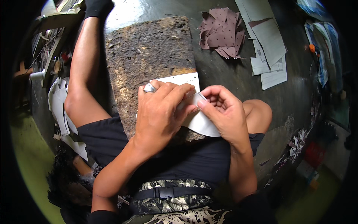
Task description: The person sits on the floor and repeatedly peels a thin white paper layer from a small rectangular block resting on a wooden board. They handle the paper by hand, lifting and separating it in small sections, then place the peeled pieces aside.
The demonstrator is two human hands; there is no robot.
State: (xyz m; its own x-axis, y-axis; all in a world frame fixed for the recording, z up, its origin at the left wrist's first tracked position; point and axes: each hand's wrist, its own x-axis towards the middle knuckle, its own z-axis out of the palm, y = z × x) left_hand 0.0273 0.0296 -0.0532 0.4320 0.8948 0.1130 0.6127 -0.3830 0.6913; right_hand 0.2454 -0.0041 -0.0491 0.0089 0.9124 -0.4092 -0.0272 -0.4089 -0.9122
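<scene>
A thin white piece with a curved lower edge (203,124) is folded over at its top between my hands. My right hand (229,115) pinches its upper right edge between thumb and fingers. My left hand (158,106), with a silver ring on one finger, pinches the same piece near its left side; its fingertips partly hide the fold. Behind my fingers a white part with small dark dots (190,79) shows; whether it joins the held piece I cannot tell. Both hands are over the near end of a rough, pitted brown board (149,48).
Right of the board lie a heap of dotted mauve pieces (222,31) and stacked pale sheets (270,41). White offcuts (59,108) lie at the left, shredded scraps (298,143) at the right. My bare leg (82,63) stretches along the board's left side.
</scene>
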